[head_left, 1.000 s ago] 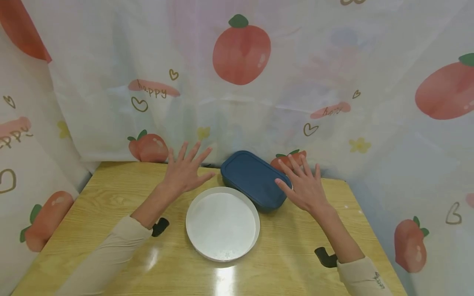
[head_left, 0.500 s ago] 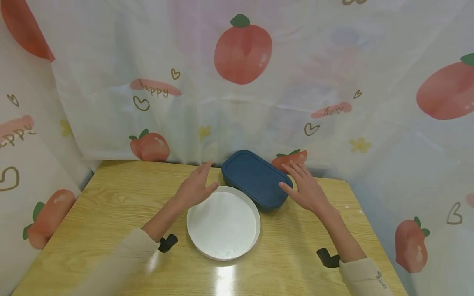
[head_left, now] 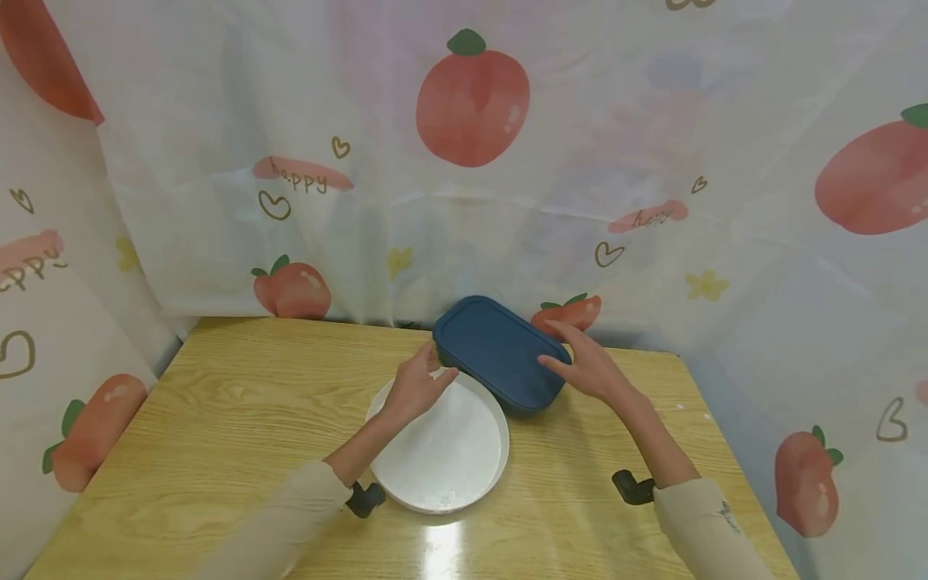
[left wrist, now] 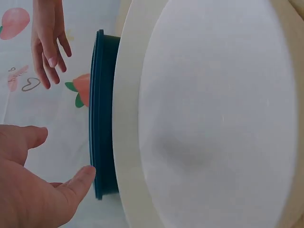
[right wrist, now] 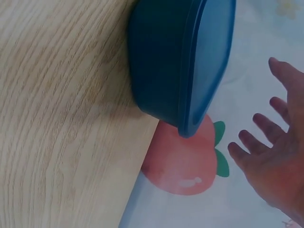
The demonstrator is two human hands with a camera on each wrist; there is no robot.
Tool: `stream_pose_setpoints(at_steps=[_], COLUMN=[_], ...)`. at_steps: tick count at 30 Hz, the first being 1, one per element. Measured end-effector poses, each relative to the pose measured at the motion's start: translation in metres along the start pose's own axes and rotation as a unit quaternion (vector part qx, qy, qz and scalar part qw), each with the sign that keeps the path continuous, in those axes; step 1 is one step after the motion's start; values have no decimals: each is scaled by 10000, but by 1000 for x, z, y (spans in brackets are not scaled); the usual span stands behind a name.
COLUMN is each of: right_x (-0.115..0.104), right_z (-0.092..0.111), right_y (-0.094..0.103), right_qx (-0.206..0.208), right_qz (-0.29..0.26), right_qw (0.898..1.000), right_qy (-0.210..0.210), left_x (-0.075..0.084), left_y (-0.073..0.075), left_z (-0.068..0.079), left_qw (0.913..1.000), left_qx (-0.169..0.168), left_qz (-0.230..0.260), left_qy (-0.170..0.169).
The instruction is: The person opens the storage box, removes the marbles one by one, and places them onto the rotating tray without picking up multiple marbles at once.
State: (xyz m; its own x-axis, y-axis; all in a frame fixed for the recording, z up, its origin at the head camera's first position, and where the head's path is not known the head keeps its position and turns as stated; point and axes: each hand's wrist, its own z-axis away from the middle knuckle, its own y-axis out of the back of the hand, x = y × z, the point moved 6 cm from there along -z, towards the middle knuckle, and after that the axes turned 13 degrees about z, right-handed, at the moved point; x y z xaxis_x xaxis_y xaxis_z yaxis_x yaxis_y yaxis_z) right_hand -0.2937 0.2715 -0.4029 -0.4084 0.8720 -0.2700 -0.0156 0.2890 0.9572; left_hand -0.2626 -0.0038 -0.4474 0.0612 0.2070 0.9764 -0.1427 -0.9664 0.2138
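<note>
A dark blue rectangular box with a lid (head_left: 500,350) stands at an angle near the back edge of the table. In front of it lies a round white shallow pan (head_left: 442,451), its rim close against the box. My left hand (head_left: 419,387) is over the pan's upper left part, its fingertips right at the box's left end and its thumb apart from the fingers. My right hand (head_left: 590,366) is at the box's right end, thumb and fingers spread apart. In the right wrist view, that hand's fingers (right wrist: 268,130) are bent slightly, with a gap between them and the lid (right wrist: 209,61).
The wooden table (head_left: 254,403) carries the box and pan. A white curtain (head_left: 362,225) printed with peaches and hearts hangs behind it and along both sides. Both wrists wear black camera mounts, such as the left one (head_left: 366,499).
My left hand has moved right, from left of the pan to the box's left end, its spread fingers drawing together. My right hand stays by the box, its fingers coming closer together.
</note>
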Motion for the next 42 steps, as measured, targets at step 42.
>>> stream_pose_setpoints(at_steps=[42], right_x=[23], right_z=[-81], right_y=[-49], right_qx=[-1510], right_qz=[-523], right_qw=[9871], right_qy=[-37], left_x=[-29], left_y=[-55], left_z=[-16], left_qw=[9695], left_qx=[1201], left_qz=[1632], left_qy=[1376])
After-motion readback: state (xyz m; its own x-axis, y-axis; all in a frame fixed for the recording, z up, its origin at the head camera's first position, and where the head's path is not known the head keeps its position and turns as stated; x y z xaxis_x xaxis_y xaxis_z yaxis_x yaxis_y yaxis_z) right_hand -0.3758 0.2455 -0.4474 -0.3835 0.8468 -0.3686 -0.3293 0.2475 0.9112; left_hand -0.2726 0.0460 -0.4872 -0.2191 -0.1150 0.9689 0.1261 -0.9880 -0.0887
